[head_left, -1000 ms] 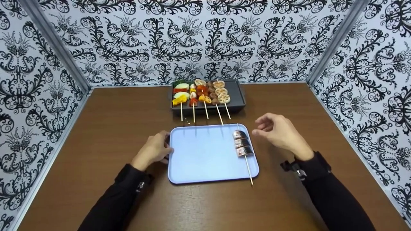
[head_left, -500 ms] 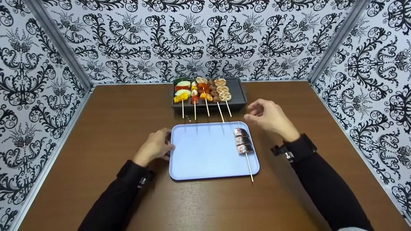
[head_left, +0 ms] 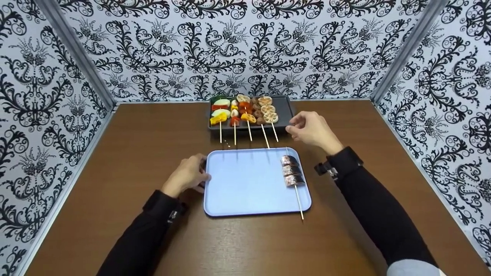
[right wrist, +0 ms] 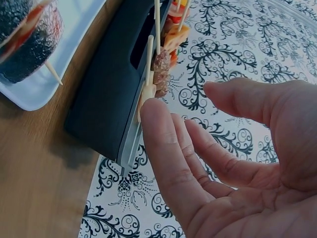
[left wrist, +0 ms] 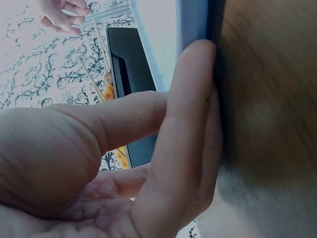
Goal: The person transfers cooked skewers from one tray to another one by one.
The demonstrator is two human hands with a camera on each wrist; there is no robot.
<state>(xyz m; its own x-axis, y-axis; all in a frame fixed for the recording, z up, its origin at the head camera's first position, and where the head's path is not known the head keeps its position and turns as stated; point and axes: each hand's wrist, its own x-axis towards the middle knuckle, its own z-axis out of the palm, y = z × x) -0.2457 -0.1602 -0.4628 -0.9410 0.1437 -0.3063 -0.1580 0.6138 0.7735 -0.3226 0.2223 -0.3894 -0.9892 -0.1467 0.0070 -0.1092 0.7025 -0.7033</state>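
My left hand [head_left: 188, 174] holds the left edge of a pale blue rectangular tray [head_left: 245, 184], thumb over the rim and fingers along the outer side. In the left wrist view, this hand [left wrist: 168, 134] is up against the tray wall [left wrist: 192, 22]. On the tray's right side lies a skewer of dark-skinned fish pieces [head_left: 292, 170], its stick past the front rim. My right hand [head_left: 312, 128] hovers empty by the front right corner of a dark grill plate [head_left: 284, 109], thumb and fingers apart. Nearest to it on the plate is the lotus root skewer [head_left: 269, 109].
Left of the lotus root, a meatball skewer [head_left: 257, 111] and several vegetable skewers [head_left: 220, 111] lie on the plate, sticks pointing toward the tray. Small pale crumbs [head_left: 227, 144] dot the brown table [head_left: 153, 134]. Patterned walls [head_left: 238, 50] enclose the back and sides.
My right hand has moved forward and to the left, from beside the tray to the grill plate's corner. My left hand stays at the tray edge.
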